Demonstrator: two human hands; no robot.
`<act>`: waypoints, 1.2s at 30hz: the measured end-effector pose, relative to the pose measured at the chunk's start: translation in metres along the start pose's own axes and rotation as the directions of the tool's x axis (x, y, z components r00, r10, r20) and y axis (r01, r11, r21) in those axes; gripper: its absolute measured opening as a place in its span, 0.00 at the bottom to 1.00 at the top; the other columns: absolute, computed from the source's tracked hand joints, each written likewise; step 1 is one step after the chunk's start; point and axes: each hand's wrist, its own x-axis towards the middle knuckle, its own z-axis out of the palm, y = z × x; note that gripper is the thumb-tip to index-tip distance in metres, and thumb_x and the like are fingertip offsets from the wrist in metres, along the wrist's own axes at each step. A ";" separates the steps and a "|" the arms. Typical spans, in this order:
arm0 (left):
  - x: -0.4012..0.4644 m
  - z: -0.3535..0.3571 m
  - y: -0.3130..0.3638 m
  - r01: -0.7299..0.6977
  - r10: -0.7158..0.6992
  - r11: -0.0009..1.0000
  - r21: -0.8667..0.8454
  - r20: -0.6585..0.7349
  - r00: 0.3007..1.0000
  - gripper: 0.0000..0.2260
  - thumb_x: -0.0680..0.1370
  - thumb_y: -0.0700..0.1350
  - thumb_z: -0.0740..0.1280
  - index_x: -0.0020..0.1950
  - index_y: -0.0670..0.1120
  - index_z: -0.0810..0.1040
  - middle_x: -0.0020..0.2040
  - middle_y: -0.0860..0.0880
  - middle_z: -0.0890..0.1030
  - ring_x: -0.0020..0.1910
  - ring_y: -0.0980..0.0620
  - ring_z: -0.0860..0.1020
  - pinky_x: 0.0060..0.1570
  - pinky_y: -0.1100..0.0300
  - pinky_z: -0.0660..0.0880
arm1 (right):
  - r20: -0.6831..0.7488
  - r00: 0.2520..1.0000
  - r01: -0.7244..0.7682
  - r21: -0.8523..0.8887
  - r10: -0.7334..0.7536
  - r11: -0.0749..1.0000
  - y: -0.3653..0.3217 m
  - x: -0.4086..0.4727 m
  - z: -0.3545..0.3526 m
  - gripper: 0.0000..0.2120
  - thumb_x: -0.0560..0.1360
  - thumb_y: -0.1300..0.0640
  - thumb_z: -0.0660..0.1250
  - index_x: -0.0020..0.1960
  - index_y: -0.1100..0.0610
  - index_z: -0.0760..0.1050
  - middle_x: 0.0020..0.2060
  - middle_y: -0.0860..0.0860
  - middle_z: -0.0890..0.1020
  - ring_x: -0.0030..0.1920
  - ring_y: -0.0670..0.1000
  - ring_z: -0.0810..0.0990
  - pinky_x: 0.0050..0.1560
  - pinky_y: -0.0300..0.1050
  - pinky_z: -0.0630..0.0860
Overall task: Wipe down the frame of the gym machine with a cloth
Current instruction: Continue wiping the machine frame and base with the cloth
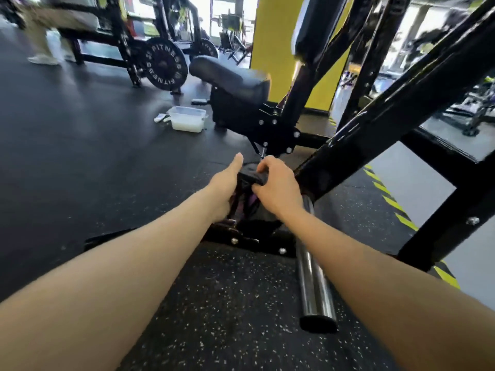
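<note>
We reached both arms low toward the base of the black frame [380, 113]. Our right hand [278, 187] curled its fingers round a dark cloth [251, 178] and pinched it, just beside the slanted beam's foot. Our left hand [227, 183] lay flat against the cloth's other side, fingers straight. A chrome bar [313, 266] lay alongside.

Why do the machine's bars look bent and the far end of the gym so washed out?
Head view: the wide-angle lens bows the black frame toward the edges; daylight from the windows blows out the background; the person walking at top left is smeared by motion blur; the hands, left and right, on the dark cloth stay fairly sharp.
</note>
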 end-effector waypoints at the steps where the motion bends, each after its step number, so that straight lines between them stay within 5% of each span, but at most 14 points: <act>1: -0.001 -0.017 -0.001 0.012 -0.012 1.000 -0.017 0.011 1.000 0.25 0.76 0.61 0.64 0.58 0.41 0.78 0.49 0.41 0.81 0.40 0.45 0.80 0.41 0.55 0.78 | 0.020 1.000 -0.009 -0.004 0.009 1.000 -0.010 -0.001 0.015 0.13 0.69 0.63 0.70 0.52 0.56 0.72 0.52 0.52 0.76 0.51 0.53 0.74 0.45 0.46 0.70; 4: -0.002 -0.063 -0.009 0.066 -0.066 0.998 -0.010 0.009 0.998 0.12 0.78 0.49 0.66 0.55 0.42 0.79 0.39 0.44 0.80 0.33 0.49 0.77 0.30 0.61 0.76 | 0.103 0.994 -0.021 -0.001 0.021 1.000 -0.037 -0.004 0.057 0.14 0.69 0.64 0.71 0.52 0.56 0.72 0.53 0.52 0.76 0.53 0.54 0.74 0.48 0.48 0.73; 7: 0.003 -0.106 -0.021 0.090 -0.088 0.996 0.027 -0.062 0.994 0.05 0.80 0.40 0.63 0.51 0.42 0.77 0.39 0.44 0.78 0.35 0.49 0.77 0.34 0.57 0.76 | 0.250 0.968 -0.001 0.014 -0.003 1.000 -0.058 -0.004 0.092 0.16 0.68 0.64 0.73 0.53 0.56 0.73 0.54 0.52 0.74 0.54 0.53 0.74 0.52 0.46 0.73; 9: 0.012 -0.132 -0.033 0.103 -0.098 0.994 0.040 -0.109 0.989 0.06 0.81 0.36 0.60 0.49 0.42 0.76 0.44 0.42 0.78 0.40 0.46 0.77 0.36 0.53 0.77 | 0.395 0.918 0.015 0.015 -0.020 1.000 -0.064 -0.004 0.113 0.21 0.67 0.60 0.76 0.58 0.55 0.73 0.57 0.52 0.72 0.58 0.51 0.72 0.58 0.42 0.70; 12: 0.027 -0.165 -0.054 0.143 -0.139 0.990 0.006 -0.180 0.974 0.09 0.81 0.34 0.58 0.59 0.40 0.73 0.48 0.39 0.77 0.39 0.46 0.76 0.27 0.55 0.77 | 0.542 0.836 -0.060 -0.064 0.085 0.996 -0.058 -0.012 0.139 0.30 0.69 0.49 0.75 0.67 0.54 0.69 0.63 0.53 0.68 0.63 0.52 0.70 0.67 0.46 0.67; 16: 0.045 -0.202 -0.081 0.224 -0.219 0.975 -0.005 -0.229 0.949 0.11 0.80 0.34 0.57 0.61 0.41 0.73 0.57 0.39 0.77 0.46 0.42 0.76 0.42 0.47 0.78 | 0.523 0.810 -0.068 -0.366 0.265 0.928 -0.042 -0.025 0.151 0.26 0.75 0.47 0.68 0.70 0.55 0.67 0.65 0.53 0.68 0.65 0.55 0.69 0.65 0.53 0.70; 19: 0.054 -0.216 -0.086 0.226 -0.217 0.974 0.001 -0.277 0.936 0.10 0.80 0.36 0.59 0.60 0.44 0.74 0.57 0.39 0.77 0.47 0.43 0.76 0.38 0.51 0.78 | 0.532 0.801 0.042 -0.509 0.276 0.860 -0.038 -0.014 0.145 0.22 0.77 0.53 0.65 0.70 0.55 0.67 0.63 0.53 0.69 0.65 0.55 0.67 0.61 0.51 0.71; 27: 0.088 -0.206 -0.096 0.192 -0.161 0.979 0.069 -0.318 0.934 0.07 0.81 0.39 0.59 0.56 0.45 0.75 0.53 0.43 0.79 0.50 0.45 0.78 0.50 0.46 0.79 | 0.528 0.825 0.092 -0.479 0.202 0.873 0.011 0.021 0.181 0.20 0.77 0.59 0.64 0.68 0.56 0.68 0.62 0.54 0.69 0.64 0.55 0.66 0.59 0.51 0.72; 32: 0.099 -0.197 -0.101 0.195 -0.149 0.977 0.083 -0.382 0.912 0.11 0.82 0.38 0.59 0.63 0.45 0.74 0.59 0.44 0.77 0.59 0.45 0.76 0.39 0.56 0.75 | 0.527 0.843 0.136 -0.403 0.108 0.905 0.035 0.027 0.218 0.19 0.77 0.64 0.63 0.66 0.57 0.68 0.60 0.54 0.70 0.62 0.56 0.69 0.53 0.51 0.72; 36: 0.104 -0.179 -0.093 0.218 -0.146 0.968 0.120 -0.437 0.888 0.12 0.82 0.37 0.58 0.63 0.46 0.73 0.58 0.45 0.77 0.58 0.46 0.76 0.41 0.56 0.74 | 0.507 0.859 0.131 -0.364 0.078 0.922 0.042 0.034 0.223 0.15 0.77 0.66 0.62 0.62 0.59 0.71 0.59 0.55 0.71 0.60 0.57 0.71 0.53 0.53 0.72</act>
